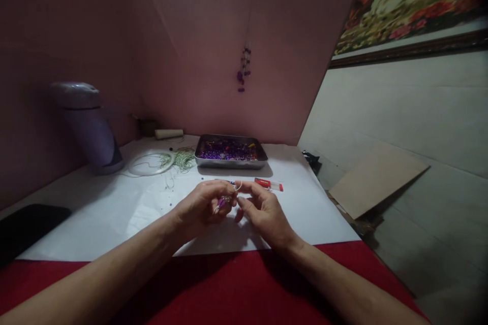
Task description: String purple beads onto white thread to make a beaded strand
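Note:
Purple beads (pixel 223 202) on a pale cord sit between the fingers of my left hand (pixel 206 203), which is closed around them. A loop of the white cord (pixel 239 187) rises above the fingertips. Beside it, my right hand (pixel 263 210) has its thumb and index finger close to the cord; whether they pinch it is too small to tell. Just beyond my hands, a metal tray (pixel 231 164) holds many purple beads. A red lighter (pixel 269 184) lies behind my right hand.
A purple bottle (pixel 93 132) stands at the left, near a coil of clear line (pixel 150 163) and tangled green thread (pixel 184 159). A dark flat object (pixel 32 226) lies at the left edge. Beaded strands (pixel 244 68) hang before the pink panel (pixel 198 61).

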A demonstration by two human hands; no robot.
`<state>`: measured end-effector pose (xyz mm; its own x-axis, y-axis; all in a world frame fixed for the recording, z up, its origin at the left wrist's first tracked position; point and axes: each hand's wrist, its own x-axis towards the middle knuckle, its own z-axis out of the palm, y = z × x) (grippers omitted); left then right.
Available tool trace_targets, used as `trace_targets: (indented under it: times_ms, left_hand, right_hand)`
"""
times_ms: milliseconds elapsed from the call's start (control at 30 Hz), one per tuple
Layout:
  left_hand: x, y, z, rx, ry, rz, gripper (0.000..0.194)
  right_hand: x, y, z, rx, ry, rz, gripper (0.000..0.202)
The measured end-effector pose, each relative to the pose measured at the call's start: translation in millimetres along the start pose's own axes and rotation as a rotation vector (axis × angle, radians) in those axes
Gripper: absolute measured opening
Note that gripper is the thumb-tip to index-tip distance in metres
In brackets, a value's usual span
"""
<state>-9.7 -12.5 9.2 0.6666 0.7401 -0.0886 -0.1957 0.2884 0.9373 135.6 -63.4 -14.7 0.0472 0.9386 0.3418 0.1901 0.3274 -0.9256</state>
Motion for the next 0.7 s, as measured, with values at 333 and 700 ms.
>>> trace_targets:
  times_ms: [333,700]
  left_hand:
    - [2.2,4.7,-4.4,-0.175,0.106,-0.105,0.008]
    - [5.4,1.6,-9.6,-0.149,0.125,-0.028,0.008]
  right_hand:
    - [1.1,1.7,0.2,-0.03,0.025,0.041,0.011]
    - [-2.6,-1.2,-4.0,-0.62,0.031,-0.184,0.012]
